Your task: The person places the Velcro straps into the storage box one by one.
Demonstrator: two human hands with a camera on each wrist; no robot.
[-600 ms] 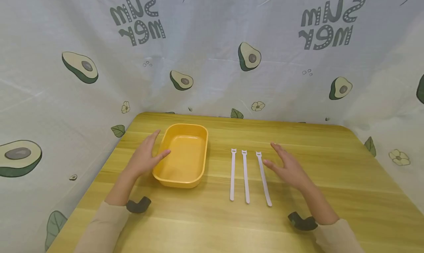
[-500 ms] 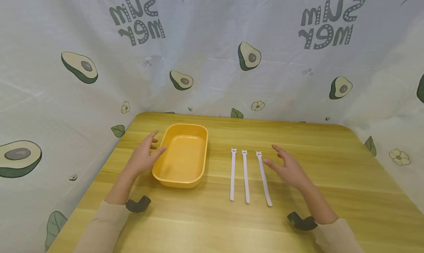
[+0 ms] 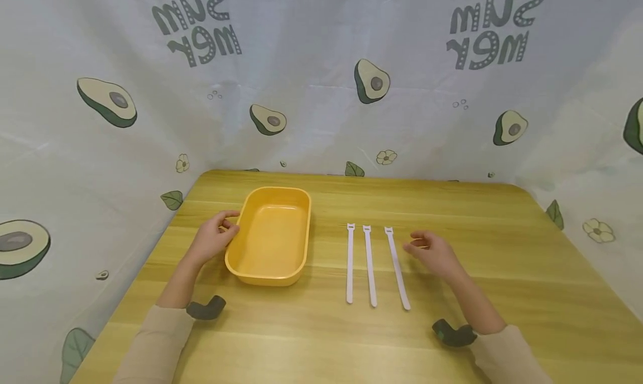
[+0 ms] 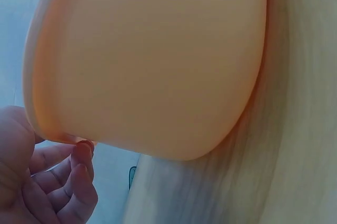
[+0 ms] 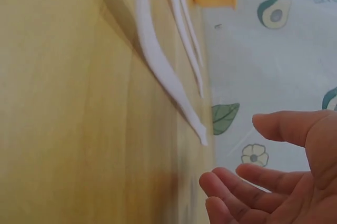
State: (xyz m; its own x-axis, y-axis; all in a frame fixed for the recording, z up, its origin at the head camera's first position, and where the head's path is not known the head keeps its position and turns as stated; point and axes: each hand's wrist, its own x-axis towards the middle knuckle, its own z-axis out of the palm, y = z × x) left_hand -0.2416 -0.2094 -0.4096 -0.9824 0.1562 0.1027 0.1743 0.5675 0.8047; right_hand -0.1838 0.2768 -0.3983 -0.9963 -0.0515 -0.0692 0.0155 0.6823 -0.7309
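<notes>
A yellow plastic tray (image 3: 268, 276) stands on the left of the table. My left hand (image 3: 213, 239) pinches its left rim; in the left wrist view the fingers (image 4: 73, 192) curl under the edge by the tray's wall (image 4: 158, 77). Three white strap-like cable ties lie side by side right of the tray: a left one (image 3: 350, 264), a middle one (image 3: 370, 267) and a right one (image 3: 398, 269). Just right of the right tie hovers my right hand (image 3: 434, 255), holding nothing. Its fingers are loosely bent and thumb apart in the right wrist view, near the closest tie (image 5: 158, 61).
The wooden table (image 3: 311, 339) ends at the back against a white cloth (image 3: 311, 60) with avocado prints, which also hangs at both sides. A dark curved piece sits at each wrist, one on the left (image 3: 207, 308) and one on the right (image 3: 454, 334).
My left hand has closed from spread fingers onto the tray's left rim. The right hand's fingers have drawn in and dropped slightly. The head view has shifted a little; tray and ties lie as before.
</notes>
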